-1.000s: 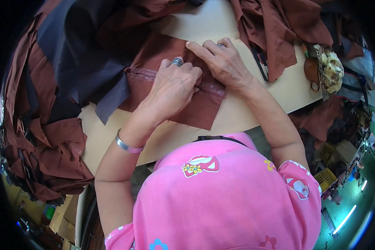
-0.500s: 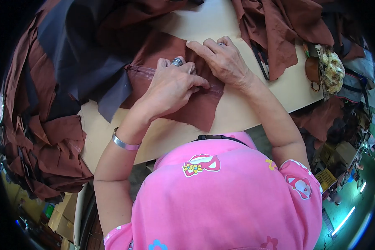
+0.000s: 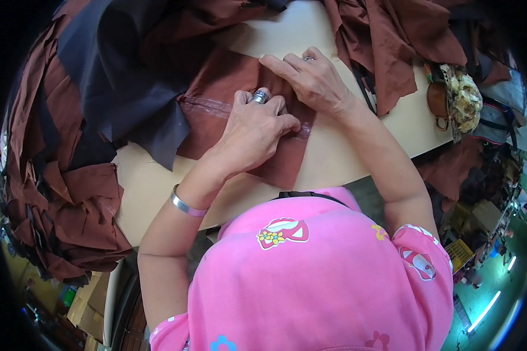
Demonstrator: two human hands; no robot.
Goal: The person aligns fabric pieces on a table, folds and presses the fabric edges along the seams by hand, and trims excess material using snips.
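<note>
Brown cloth: we're apparently working its pale band, left hand curled, any pinch hidden, right hand pointing, forefinger straight, next move likely needing tension.

1. Single head view: looks from above the bare, skin-surfaced fingers, facing forward and steeply down.
2. Close, wide-angled: the smooth, flat cream counter spreads around the fingers; the pink printed fabric shirt fills the foreground below them.

Left hand curled, right hand with forefinger extended, both arms bent
</note>
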